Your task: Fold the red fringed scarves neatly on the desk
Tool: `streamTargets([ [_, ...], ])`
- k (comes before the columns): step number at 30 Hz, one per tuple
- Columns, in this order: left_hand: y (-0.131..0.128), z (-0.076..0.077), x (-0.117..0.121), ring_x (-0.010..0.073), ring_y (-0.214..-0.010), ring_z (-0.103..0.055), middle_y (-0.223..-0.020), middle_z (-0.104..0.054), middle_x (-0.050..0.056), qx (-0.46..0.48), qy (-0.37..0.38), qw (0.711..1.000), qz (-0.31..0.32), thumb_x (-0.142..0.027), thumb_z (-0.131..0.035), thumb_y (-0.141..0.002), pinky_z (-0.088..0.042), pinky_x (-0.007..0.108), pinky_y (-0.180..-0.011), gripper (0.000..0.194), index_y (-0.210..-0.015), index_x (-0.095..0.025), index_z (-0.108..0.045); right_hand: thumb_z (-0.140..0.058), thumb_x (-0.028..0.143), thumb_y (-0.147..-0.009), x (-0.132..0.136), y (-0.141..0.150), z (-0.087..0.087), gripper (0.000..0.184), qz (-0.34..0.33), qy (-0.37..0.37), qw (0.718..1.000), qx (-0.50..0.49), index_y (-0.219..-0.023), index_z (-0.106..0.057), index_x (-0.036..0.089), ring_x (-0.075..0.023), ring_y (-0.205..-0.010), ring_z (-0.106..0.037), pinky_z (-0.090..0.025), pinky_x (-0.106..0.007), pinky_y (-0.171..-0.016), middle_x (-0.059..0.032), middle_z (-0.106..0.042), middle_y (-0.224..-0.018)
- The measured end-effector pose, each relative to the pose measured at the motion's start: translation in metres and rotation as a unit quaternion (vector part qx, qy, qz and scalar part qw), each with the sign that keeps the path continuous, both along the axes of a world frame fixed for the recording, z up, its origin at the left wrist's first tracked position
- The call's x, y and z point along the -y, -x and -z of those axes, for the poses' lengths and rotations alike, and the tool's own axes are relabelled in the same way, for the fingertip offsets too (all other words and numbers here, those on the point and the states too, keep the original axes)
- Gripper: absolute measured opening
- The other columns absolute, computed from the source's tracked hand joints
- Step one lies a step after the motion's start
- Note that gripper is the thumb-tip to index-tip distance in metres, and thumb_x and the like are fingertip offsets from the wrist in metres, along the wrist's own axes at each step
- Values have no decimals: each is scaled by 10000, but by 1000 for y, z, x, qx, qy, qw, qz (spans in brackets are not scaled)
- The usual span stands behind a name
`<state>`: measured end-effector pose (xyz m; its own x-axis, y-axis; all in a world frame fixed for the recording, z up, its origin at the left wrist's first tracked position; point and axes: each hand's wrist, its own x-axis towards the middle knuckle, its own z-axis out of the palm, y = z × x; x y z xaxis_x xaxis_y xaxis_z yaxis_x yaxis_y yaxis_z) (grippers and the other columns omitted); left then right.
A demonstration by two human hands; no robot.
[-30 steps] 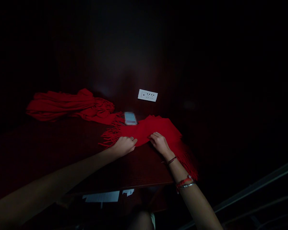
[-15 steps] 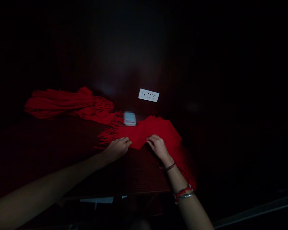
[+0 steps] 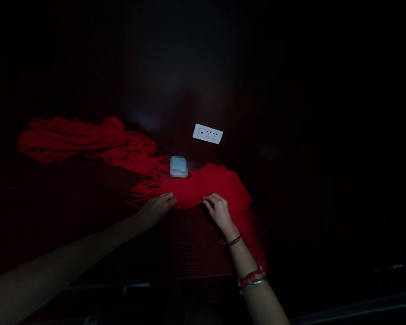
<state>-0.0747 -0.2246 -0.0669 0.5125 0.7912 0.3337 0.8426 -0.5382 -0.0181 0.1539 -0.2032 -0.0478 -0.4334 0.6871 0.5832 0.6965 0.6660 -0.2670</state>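
Left hand (image 3: 157, 209) and right hand (image 3: 219, 211) pinch the near edge of a red fringed cloth scarf (image 3: 219, 180).
I can't read the blurred pale-blue rectangular item (image 3: 178, 166) behind it; dim room; the scarf lies on a dark reddish-brown wooden table (image 3: 189, 248) below a white socket plate (image 3: 207, 133), long axis left to right; one fringe points left.

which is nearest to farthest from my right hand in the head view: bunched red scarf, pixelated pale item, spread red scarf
1. Spread red scarf, at the right hand
2. Pixelated pale item, left, behind spread scarf
3. Bunched red scarf, farthest left
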Motion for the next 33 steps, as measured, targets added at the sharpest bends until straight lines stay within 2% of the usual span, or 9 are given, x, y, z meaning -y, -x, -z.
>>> streamTargets([
  [3,-3,-4,2,161,-842,-520,-924,-530,67,-5,-13,1000,-4,-209,-371,-830,-427,246,-703,170,-862,-168,-534,-433,235,-806,0,-1,-1,174,9,-1,1000,1,-834,-599,189,-154,-764,-528,-423,-269,-713,-50,-594,-786],
  [7,-3,-12,6,140,-785,-519,-875,-518,45,-27,-9,1000,1,-114,-361,-807,-421,221,-652,180,-858,-183,-519,-439,229,-803,-1,-2,-2,164,4,-6,1000,17,-827,-595,185,-153,-758,-529,-425,-266,-700,-51,-591,-779],
  [15,-2,-23,9,191,-895,-475,-940,-506,77,-44,-16,999,18,-32,-344,-753,-416,277,-718,250,-879,-165,-514,-428,196,-807,0,-9,-6,156,-4,-38,989,140,-835,-580,175,-146,-757,-504,-392,-262,-719,-49,-574,-792],
  [20,-5,-30,20,214,-907,-483,-946,-520,107,-86,35,994,60,-36,-326,-761,-418,308,-722,272,-922,-147,-515,-439,161,-792,4,-9,-9,147,-16,-35,975,217,-821,-582,175,-146,-795,-490,-370,-277,-742,-44,-571,-809],
  [23,-3,-30,20,189,-886,-493,-928,-521,102,-59,62,992,88,16,-327,-717,-405,288,-752,320,-925,-141,-512,-456,163,-779,6,-10,-13,139,-12,-26,968,250,-816,-589,174,-153,-813,-486,-370,-294,-743,-51,-568,-828],
  [26,2,-31,12,152,-858,-499,-923,-519,66,-14,131,983,130,34,-403,-630,-401,230,-748,364,-918,-157,-516,-492,176,-756,11,-13,-22,134,-26,-9,967,253,-840,-596,173,-162,-871,-483,-372,-312,-782,-60,-561,-896],
  [29,9,-30,-1,139,-871,-503,-980,-517,51,46,177,972,149,-85,-472,-663,-400,219,-758,407,-1061,-173,-456,-492,244,-767,16,-11,-32,221,-48,5,972,228,-958,-575,170,-170,-981,-453,-353,-322,-860,-78,-529,-1024],
  [31,13,-26,-11,164,-984,-462,-1104,-475,79,89,124,982,110,-231,-429,-757,-358,268,-845,411,-1162,-172,-387,-444,316,-796,21,-4,-34,318,-39,9,976,213,-1064,-526,166,-178,-1052,-415,-321,-339,-911,-93,-500,-1099],
  [33,18,-19,-19,213,-1144,-325,-1260,-354,100,93,68,992,49,-348,-345,-811,-257,344,-938,441,-1221,-184,-347,-384,383,-815,25,9,-30,410,-23,15,978,207,-1153,-461,163,-186,-1109,-371,-287,-358,-947,-105,-459,-1167],
])
